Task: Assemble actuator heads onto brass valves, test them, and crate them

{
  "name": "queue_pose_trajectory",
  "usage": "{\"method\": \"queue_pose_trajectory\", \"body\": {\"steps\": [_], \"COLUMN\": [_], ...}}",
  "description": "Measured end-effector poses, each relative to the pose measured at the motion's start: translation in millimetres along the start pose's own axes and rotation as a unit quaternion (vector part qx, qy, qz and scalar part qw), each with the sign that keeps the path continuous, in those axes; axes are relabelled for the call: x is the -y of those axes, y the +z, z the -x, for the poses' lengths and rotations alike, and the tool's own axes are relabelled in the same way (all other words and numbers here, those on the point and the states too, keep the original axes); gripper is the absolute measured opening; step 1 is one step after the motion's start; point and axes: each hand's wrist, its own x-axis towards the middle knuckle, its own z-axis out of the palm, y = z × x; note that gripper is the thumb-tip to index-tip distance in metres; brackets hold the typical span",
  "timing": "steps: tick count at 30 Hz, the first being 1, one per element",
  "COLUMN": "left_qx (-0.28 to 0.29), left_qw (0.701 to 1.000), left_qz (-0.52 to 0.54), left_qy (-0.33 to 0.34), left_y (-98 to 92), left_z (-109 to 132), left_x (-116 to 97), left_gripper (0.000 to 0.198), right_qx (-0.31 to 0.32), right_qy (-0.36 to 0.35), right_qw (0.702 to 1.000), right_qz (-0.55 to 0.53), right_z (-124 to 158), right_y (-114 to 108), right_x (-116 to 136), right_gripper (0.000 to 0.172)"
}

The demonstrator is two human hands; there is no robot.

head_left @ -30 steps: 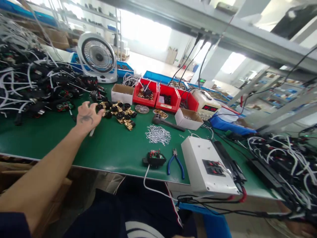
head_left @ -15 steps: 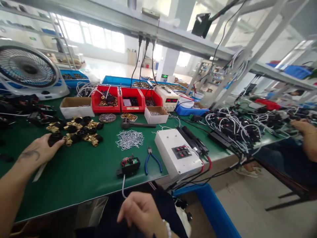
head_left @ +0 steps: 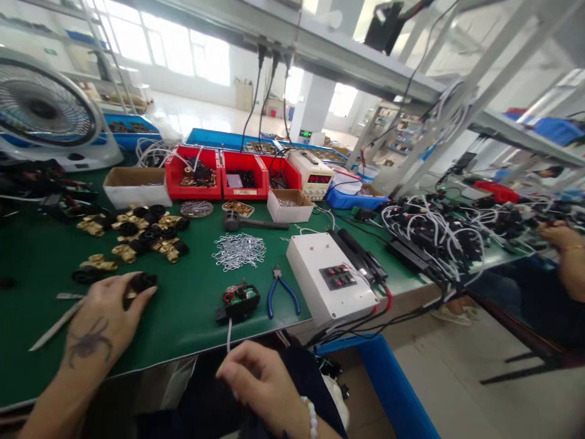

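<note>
My left hand (head_left: pixel 103 320) is closed around a brass fitting with a black round cap (head_left: pixel 143 281), just above the green table. Most of the brass body is hidden by my fingers. My right hand (head_left: pixel 265 384) is curled over my lap, below the table edge; what its fingers hold, if anything, cannot be made out. A grey cable (head_left: pixel 229 335) runs down towards it from a small black housing with an exposed green circuit board (head_left: pixel 241 300). Blue-handled cutters (head_left: pixel 282 292) lie to the right of that housing. Loose wire clips (head_left: pixel 240 251) form a heap behind it.
Several brass-and-black fittings (head_left: pixel 146 231) lie behind my left hand, a knife-like tool (head_left: pixel 57 326) to its left. A black mallet (head_left: pixel 256 222), red bins (head_left: pixel 194 183) and a white switch box (head_left: pixel 326 274) stand further round. A co-worker's hand (head_left: pixel 557 235) is at far right.
My left hand has moved right and towards me, carrying the capped fitting away from the pile. My right hand has stayed nearly in place. The view has shifted slightly.
</note>
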Motion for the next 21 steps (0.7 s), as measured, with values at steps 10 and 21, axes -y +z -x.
{"method": "queue_pose_trajectory", "body": {"steps": [10,21], "left_qx": [0.127,0.128], "left_qw": [0.895,0.911], "left_qz": [0.423,0.374], "left_qy": [0.067,0.120], "left_y": [41.0,36.5], "left_z": [75.7,87.9], "left_x": [-138.7,-161.3], "left_gripper": [0.024,0.027], "right_qx": [-0.036,-0.038], "right_qy": [-0.084,-0.110], "right_qw": [0.974,0.964], "right_qz": [-0.206,-0.238], "right_z": [-1.6,16.2], "right_y": [-16.1,-17.5], "right_x": [32.7,38.1], "right_gripper": [0.047,0.039]}}
